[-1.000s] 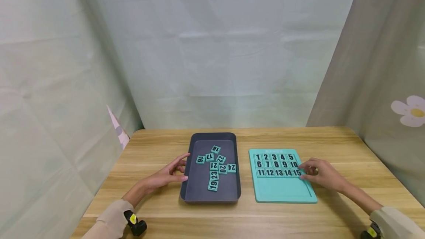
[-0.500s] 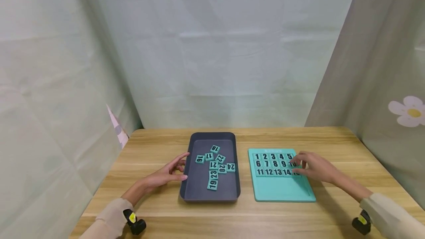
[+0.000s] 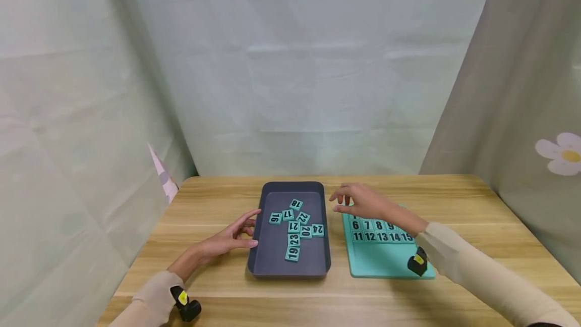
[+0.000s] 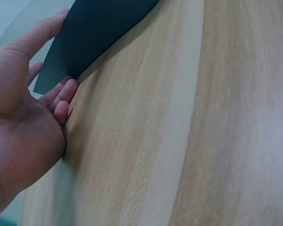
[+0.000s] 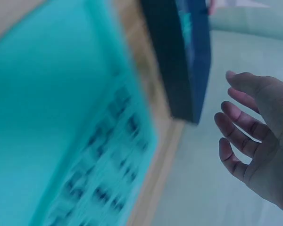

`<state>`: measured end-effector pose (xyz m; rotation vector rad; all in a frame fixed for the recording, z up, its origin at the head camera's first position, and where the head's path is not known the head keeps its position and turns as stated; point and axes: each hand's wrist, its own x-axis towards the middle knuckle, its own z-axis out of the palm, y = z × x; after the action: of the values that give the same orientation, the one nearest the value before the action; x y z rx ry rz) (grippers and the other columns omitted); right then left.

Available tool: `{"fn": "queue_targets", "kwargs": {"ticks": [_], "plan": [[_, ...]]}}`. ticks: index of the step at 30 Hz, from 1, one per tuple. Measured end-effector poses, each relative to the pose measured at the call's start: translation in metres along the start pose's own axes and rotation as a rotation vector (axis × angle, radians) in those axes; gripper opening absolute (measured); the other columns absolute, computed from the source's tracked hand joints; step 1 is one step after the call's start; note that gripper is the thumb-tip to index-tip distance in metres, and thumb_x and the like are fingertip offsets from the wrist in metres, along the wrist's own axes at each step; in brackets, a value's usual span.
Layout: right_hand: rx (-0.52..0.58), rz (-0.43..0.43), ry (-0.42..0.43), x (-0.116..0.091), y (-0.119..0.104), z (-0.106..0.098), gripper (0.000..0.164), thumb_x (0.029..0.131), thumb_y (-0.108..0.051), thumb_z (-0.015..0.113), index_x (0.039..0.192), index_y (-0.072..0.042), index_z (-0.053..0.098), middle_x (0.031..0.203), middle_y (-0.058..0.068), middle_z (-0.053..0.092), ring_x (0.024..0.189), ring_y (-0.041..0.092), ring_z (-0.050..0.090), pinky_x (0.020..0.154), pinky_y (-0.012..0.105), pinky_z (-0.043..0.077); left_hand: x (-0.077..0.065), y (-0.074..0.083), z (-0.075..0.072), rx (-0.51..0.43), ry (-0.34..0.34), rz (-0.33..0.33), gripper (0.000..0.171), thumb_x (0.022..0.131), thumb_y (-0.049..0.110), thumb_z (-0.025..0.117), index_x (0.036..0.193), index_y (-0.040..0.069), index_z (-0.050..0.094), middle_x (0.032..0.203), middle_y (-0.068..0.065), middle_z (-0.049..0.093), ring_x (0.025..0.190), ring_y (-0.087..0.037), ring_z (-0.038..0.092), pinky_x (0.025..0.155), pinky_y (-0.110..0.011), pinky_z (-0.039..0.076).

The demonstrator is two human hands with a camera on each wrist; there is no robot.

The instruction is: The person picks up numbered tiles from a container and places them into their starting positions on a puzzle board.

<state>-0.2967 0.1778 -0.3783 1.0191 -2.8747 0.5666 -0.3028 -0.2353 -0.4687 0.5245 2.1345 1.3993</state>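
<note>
My left hand [image 3: 228, 237] rests against the left side of a dark grey tray [image 3: 268, 269], its thumb and fingertips at the rim and wall. Inside the tray lie several loose teal number tiles, among them a 16 tile [image 3: 275, 218] and a 19 tile [image 3: 292, 253]. My right hand [image 3: 363, 201] hangs above the upper left corner of a teal number board [image 3: 381, 261], fingers loosely bent and nothing between them. The board carries rows of tiles up to 15 [image 3: 407, 237]; the hand and forearm hide part of its top rows. Below those rows the board's surface is bare.
Tray and board stand side by side on a wooden table [image 3: 218, 286], with a narrow gap between them. Pale curtains [image 3: 317, 90] hang behind and at both sides. A small black wrist camera [image 3: 417, 262] is strapped to the right sleeve, over the board.
My right hand has left the 15 tile at the board's right edge and moved left and up, toward the tray. My left hand has stayed at the tray.
</note>
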Motion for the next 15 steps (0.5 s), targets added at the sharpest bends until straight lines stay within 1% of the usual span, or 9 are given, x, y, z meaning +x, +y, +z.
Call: {"fn": "queue_targets", "kwargs": {"ticks": [4,7,9,11,15], "plan": [[0.030,-0.072,-0.015,0.038,-0.018,0.009,0.027,0.097,-0.023,0.071,0.118,-0.007,0.074,0.100,0.006,0.072,0.085,0.013,0.066,0.072,0.024,0.053,-0.001,0.001,0.000,-0.001,0.001,0.006,0.082,0.098,0.028,0.069,0.163,0.033,0.020,0.153,-0.017,0.033,0.128,-0.030,0.038,0.102,-0.043,0.033],[0.045,-0.130,-0.060,0.066,-0.031,0.021,0.032,0.097,-0.024,0.070,0.122,-0.003,0.072,0.108,0.013,0.072,0.092,0.021,0.069,0.079,0.028,0.054,-0.003,0.001,-0.001,0.001,0.002,0.008,0.082,0.098,0.027,0.069,0.163,0.032,0.020,0.153,-0.017,0.033,0.127,-0.030,0.038,0.101,-0.042,0.032],[0.054,-0.151,-0.105,0.083,-0.039,0.031,0.036,0.098,-0.025,0.069,0.125,-0.001,0.070,0.113,0.015,0.070,0.098,0.025,0.068,0.084,0.032,0.055,-0.004,0.001,-0.002,0.002,-0.002,0.010,0.081,0.099,0.026,0.068,0.163,0.031,0.019,0.153,-0.017,0.033,0.127,-0.030,0.039,0.101,-0.041,0.033],[0.041,-0.155,-0.147,0.098,-0.045,0.042,0.039,0.098,-0.028,0.069,0.127,-0.002,0.069,0.115,0.014,0.068,0.100,0.025,0.067,0.086,0.034,0.054,-0.005,0.000,-0.004,0.004,-0.007,0.018,0.081,0.099,0.025,0.068,0.163,0.031,0.018,0.153,-0.017,0.034,0.126,-0.029,0.039,0.101,-0.040,0.034],[-0.041,-0.131,-0.207,0.119,-0.057,0.064,0.042,0.097,-0.035,0.071,0.128,-0.006,0.069,0.114,0.009,0.066,0.097,0.019,0.063,0.087,0.033,0.053,-0.004,0.000,-0.005,0.004,-0.013,0.034,0.080,0.100,0.024,0.066,0.163,0.029,0.018,0.152,-0.018,0.035,0.125,-0.028,0.041,0.101,-0.040,0.035]]}}
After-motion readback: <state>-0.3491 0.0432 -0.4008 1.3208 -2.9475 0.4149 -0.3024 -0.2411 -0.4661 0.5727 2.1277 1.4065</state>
